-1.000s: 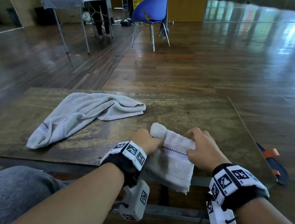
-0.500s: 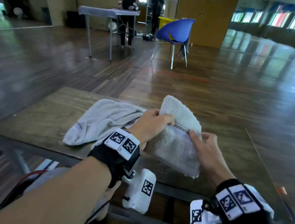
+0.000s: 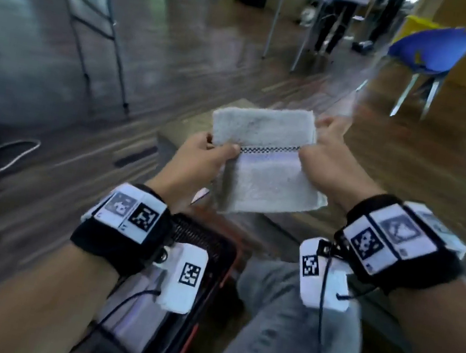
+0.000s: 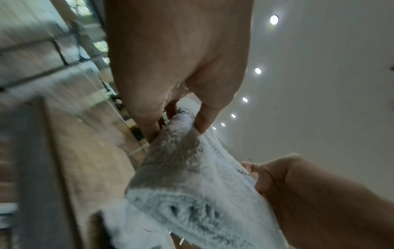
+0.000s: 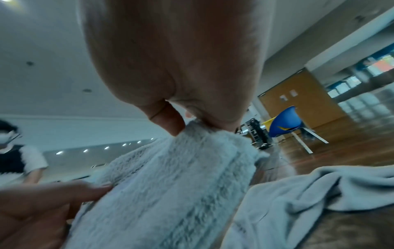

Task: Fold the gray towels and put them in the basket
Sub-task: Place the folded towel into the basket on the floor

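I judge the step in hand to be the carry to the basket: folding of this piece looks complete. The folded pale-gray terry towel with a checked band is held in the air between both hands, clear of any surface. My left hand pinches its left edge at the band, thumb on top and fingers beneath. My right hand grips the right edge, fingers curled round it. The left wrist view confirms thumb and fingers closed on the cloth. In the right wrist view the second, unfolded gray towel lies crumpled on the brown wooden bench.

Below my left forearm sits a dark mesh basket with a red rim, with pale contents I cannot identify through the blur.

Next move, in my judgement: lower the towel over the basket opening, keeping both edges level so the layers do not slide apart, and let go only once it rests inside. The second towel remains to be folded.

Against the head picture half a second back: the towel was then just above the bench beside the loose towel, held chiefly by the left hand, the right hand flat against it. Now the view has swung left and down, the bench has left the head view, and the basket has come in.
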Demonstrator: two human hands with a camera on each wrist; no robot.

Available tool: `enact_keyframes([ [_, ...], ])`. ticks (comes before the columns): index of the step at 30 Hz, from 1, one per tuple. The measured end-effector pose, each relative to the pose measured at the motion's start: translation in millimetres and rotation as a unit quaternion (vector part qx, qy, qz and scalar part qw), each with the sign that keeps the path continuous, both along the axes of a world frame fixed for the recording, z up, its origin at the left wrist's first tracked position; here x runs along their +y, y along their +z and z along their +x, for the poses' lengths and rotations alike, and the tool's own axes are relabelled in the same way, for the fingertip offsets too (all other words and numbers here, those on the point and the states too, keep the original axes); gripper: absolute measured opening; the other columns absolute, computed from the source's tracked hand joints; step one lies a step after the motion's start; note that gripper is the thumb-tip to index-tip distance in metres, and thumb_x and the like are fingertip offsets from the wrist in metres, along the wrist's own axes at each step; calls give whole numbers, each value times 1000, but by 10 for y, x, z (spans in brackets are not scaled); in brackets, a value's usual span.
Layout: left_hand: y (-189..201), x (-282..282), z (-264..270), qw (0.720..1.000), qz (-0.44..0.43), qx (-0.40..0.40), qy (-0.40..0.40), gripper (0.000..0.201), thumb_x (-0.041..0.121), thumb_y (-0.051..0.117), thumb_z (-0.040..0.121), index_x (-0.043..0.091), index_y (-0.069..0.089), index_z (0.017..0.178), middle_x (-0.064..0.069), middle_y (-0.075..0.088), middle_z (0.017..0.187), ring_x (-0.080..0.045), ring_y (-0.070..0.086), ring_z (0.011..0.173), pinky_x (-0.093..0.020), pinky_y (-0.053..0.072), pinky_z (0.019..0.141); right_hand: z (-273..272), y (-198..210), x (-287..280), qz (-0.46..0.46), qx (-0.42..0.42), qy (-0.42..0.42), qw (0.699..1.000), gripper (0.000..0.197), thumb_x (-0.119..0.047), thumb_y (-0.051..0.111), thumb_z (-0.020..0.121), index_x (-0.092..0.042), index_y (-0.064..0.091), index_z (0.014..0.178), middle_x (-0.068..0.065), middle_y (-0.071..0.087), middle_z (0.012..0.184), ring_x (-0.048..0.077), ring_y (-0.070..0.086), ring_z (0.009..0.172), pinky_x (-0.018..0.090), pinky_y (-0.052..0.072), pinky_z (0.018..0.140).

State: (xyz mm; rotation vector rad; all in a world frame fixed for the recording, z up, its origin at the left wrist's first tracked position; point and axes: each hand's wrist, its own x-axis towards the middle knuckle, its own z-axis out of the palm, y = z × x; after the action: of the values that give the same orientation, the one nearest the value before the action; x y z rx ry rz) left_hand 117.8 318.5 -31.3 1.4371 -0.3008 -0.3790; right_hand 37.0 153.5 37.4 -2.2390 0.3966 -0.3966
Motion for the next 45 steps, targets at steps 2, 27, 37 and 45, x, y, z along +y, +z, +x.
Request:
enact_keyframes([
  [2,-244,292,90,997,-16,38,59,32,21,70,85,4,65,111,-16,72,113,-36,68,106,-59,50,97,282,-157,291,-8,26,34,999,35,4,39,93,-15,20,116,-6,38,84,7,40,67,29,43,54],
  [27,-3368,474,330,879,201,354,247,19,11,56,97,-2,68,104,-8,62,84,-18,56,85,-22,42,72,1321,-3423,768,52,406,135,903,53,4,47,91,-12,35,141,14,56,110,34,59,101,33,42,79],
  [37,-3736,400,395,850,295,371,228,25,18,60,94,1,70,110,-16,70,109,-27,65,101,-28,50,90,1302,-3939,644,42,492,94,864,37,-11,52,93,-3,58,129,17,58,135,34,55,122,33,44,100],
  [45,-3818,379,459,853,373,323,170,28,19,62,91,1,71,110,-17,67,119,-27,67,101,-35,53,98,1098,-4116,721,49,544,132,827,36,-8,46,96,-6,63,128,15,60,134,31,56,124,36,45,107],
])
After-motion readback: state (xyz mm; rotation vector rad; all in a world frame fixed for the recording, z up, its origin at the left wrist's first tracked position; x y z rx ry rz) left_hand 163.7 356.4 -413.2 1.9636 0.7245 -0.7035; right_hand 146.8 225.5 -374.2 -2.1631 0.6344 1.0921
